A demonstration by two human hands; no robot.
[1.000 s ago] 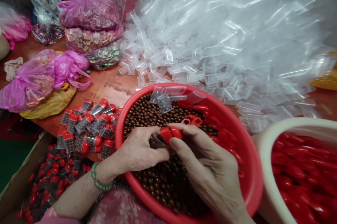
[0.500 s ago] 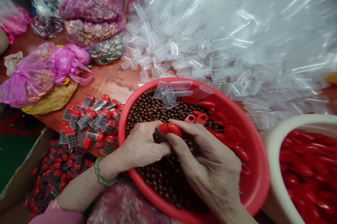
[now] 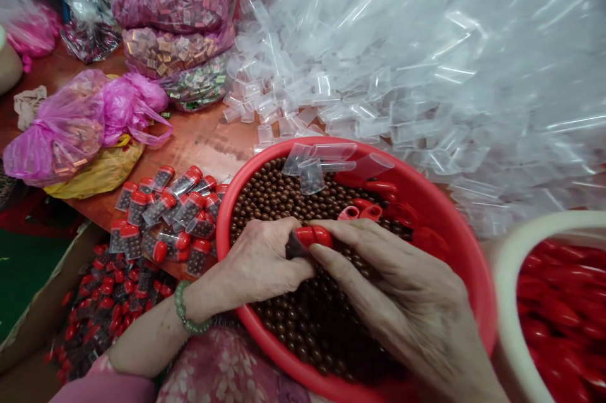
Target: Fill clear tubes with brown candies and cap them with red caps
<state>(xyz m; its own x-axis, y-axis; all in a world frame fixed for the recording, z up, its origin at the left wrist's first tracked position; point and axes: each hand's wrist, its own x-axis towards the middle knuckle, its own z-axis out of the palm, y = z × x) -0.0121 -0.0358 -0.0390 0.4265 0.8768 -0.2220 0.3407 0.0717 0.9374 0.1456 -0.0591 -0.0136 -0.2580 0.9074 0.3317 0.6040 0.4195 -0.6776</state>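
My left hand is closed around a small clear container, mostly hidden by the fingers, with a red cap on its upper end. My right hand has its thumb and index fingertip at either side of that cap, the other fingers stretched alongside. Both hands are above a red basin of small brown balls. Several clear plastic tubes lie on the balls at the far side. Loose red caps lie at the basin's right.
Filled red-capped containers are piled on the table left of the basin, with more in a cardboard box below. A heap of clear tubes spreads behind. A cream tub holds red caps at right. Pink bags lie at left.
My right hand has slid slightly right along the cap, its fingers straighter. The left hand still holds the container. The whole view has shifted a little.
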